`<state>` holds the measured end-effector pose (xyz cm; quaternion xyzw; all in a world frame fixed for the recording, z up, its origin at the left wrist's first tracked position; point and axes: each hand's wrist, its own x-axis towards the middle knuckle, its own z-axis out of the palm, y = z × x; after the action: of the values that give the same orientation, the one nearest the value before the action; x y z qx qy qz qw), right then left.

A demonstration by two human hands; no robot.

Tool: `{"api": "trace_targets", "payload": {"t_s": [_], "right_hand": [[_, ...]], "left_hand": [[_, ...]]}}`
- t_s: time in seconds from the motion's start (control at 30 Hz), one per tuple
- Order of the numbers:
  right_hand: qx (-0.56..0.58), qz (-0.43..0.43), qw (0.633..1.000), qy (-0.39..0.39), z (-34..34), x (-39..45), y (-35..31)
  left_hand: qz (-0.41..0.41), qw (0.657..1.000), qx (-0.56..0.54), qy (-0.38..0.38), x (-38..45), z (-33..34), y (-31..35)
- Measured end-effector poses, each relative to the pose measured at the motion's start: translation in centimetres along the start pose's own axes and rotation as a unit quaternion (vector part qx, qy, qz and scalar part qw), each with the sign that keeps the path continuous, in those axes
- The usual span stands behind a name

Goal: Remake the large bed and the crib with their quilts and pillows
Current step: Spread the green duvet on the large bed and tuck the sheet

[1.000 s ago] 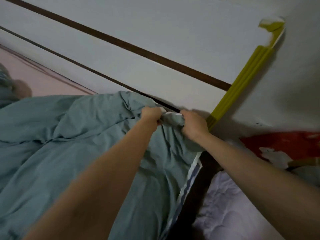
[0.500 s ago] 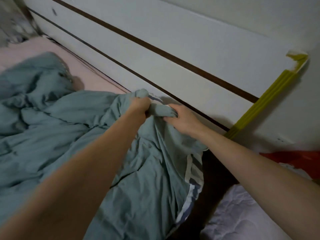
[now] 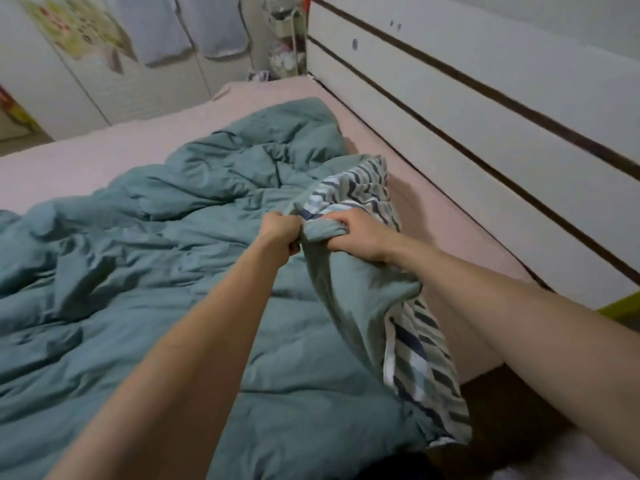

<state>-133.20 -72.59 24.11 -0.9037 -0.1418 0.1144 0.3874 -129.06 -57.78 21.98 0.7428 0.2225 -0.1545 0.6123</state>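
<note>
your left hand (image 3: 281, 231) and your right hand (image 3: 360, 237) are both clenched on the same bunched edge of the quilt (image 3: 145, 271), close together, fingers curled round the cloth. the quilt is teal on top with a striped underside (image 3: 420, 358) – that striped face shows where the gripped edge is lifted and folded over, beyond your hands and hanging below your right wrist. the rest of the quilt lies crumpled on the bed (image 3: 104, 150), spreading away from the headboard (image 3: 485, 140) across the pink sheet. a strip of bare pink sheet runs between the quilt and the headboard. past the far end of the bed from you stand white wardrobe doors (image 3: 114, 81) – with a picture stuck on them.
</note>
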Motion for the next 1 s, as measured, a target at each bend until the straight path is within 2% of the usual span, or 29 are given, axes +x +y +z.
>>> {"api": "trace_targets", "payload": {"t_s": [0.2,0.33,0.43,0.53,0.6,0.63,0.77,0.87,1.0], "right_hand": [[0.011,-0.011,0.992,-0.125,12.3,1.6,-7.5],[-0.009,-0.031,0.982,-0.188,19.8,1.4,-9.9],[-0.068,-0.060,0.977,-0.194,25.4,1.1,-10.3],[-0.108,-0.039,0.974,-0.198,31.5,0.5,-10.4],[-0.107,0.002,0.961,-0.253,34.3,-0.1,-9.5],[-0.116,0.003,0.945,-0.306,36.4,-0.4,-9.5],[-0.164,-0.030,0.910,-0.380,39.7,-0.8,-10.2],[-0.153,-0.044,0.906,-0.393,40.5,0.2,-13.4],[-0.115,-0.096,0.913,-0.380,43.4,1.5,-20.9]], "left_hand": [[-0.032,0.997,0.036,0.060,-2.0,-14.3,-8.1],[-0.067,0.986,0.110,0.110,-3.7,-20.5,-13.8],[-0.078,0.966,0.192,0.158,-4.9,-23.4,-18.2],[-0.097,0.964,0.190,0.162,-5.7,-25.4,-22.8],[-0.093,0.972,0.164,0.143,-5.8,-26.1,-24.9],[-0.103,0.972,0.152,0.147,-6.1,-27.4,-27.0],[-0.145,0.956,0.195,0.161,-10.1,-31.1,-30.4],[-0.164,0.947,0.182,0.208,-13.1,-34.6,-31.4],[-0.173,0.931,0.144,0.288,-18.3,-40.8,-32.9]]}}
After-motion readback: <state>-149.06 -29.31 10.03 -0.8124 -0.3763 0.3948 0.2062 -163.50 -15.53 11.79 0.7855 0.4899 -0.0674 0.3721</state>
